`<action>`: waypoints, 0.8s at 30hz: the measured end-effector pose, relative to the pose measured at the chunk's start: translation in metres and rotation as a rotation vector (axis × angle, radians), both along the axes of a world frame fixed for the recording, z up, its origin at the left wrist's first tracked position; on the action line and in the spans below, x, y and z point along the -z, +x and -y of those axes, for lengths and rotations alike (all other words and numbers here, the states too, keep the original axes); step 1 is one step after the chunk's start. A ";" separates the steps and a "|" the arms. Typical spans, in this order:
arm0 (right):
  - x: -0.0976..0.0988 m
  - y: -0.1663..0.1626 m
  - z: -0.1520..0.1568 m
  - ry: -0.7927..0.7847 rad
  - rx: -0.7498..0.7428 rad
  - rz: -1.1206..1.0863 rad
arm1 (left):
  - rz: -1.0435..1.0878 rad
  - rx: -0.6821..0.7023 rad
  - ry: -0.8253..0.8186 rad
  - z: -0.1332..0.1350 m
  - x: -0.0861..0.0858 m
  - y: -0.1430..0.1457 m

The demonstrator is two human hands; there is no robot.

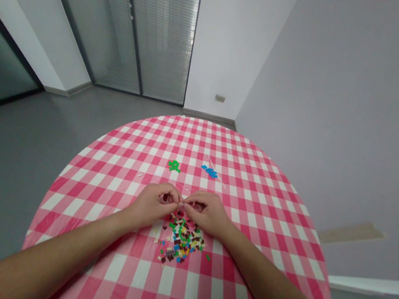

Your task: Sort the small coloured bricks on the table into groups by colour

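Observation:
My left hand (pixel 158 204) and my right hand (pixel 206 213) meet fingertip to fingertip over the table, both pinched closed. Something tiny seems to sit between the fingertips, too small to name. Just below them lies a loose pile of small building bricks (pixel 183 240) in brown, green, blue, yellow and cream. Beyond my hands, a small cluster of green bricks (pixel 174 165) lies to the left. A cluster of blue bricks (pixel 210 171) lies to the right of it, apart from the green ones.
A red and white checked cloth covers the round table (pixel 254 188). One small white piece (pixel 139 175) lies left of the green cluster. Behind the table are a glass partition (pixel 157 31) with blinds and a white wall (pixel 230 48); a grey wall (pixel 354 103) stands at the right.

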State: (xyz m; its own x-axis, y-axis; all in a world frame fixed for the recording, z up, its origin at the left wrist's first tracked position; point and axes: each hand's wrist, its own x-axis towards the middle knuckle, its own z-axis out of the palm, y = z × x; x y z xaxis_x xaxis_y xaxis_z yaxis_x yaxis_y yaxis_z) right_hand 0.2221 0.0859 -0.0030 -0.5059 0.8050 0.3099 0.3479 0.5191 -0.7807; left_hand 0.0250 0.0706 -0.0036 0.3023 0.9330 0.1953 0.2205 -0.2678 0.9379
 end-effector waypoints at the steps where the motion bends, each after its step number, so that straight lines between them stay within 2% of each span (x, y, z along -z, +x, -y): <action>1: -0.001 0.000 0.000 -0.040 0.001 -0.013 | -0.002 -0.002 0.010 0.000 0.000 0.000; 8: 0.001 0.005 -0.001 -0.305 0.021 -0.070 | -0.064 0.000 0.153 -0.001 0.002 -0.001; 12: 0.006 0.007 -0.003 -0.379 0.015 -0.087 | -0.093 0.024 0.232 -0.003 0.003 -0.002; 15: 0.008 0.008 -0.003 -0.393 0.003 -0.068 | -0.105 0.054 0.229 -0.003 0.003 -0.002; 17: 0.008 0.009 -0.005 -0.351 0.027 -0.025 | -0.120 0.073 0.230 -0.003 0.002 -0.001; 19: 0.008 0.014 -0.009 -0.223 0.098 0.029 | -0.136 0.065 0.249 -0.002 0.000 -0.002; 22: 0.008 0.030 -0.022 0.070 0.300 0.166 | -0.150 0.030 0.280 -0.001 -0.004 -0.003; 24: 0.010 0.044 -0.034 0.169 0.461 0.324 | -0.157 0.015 0.282 -0.001 -0.005 -0.005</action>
State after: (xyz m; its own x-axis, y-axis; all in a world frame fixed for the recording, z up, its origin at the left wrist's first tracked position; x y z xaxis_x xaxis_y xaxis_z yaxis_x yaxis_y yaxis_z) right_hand 0.2662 0.1195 -0.0133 -0.2054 0.9173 0.3410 0.7741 0.3655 -0.5169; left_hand 0.0204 0.0714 0.0016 0.3628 0.8440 0.3950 0.3508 -0.5164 0.7812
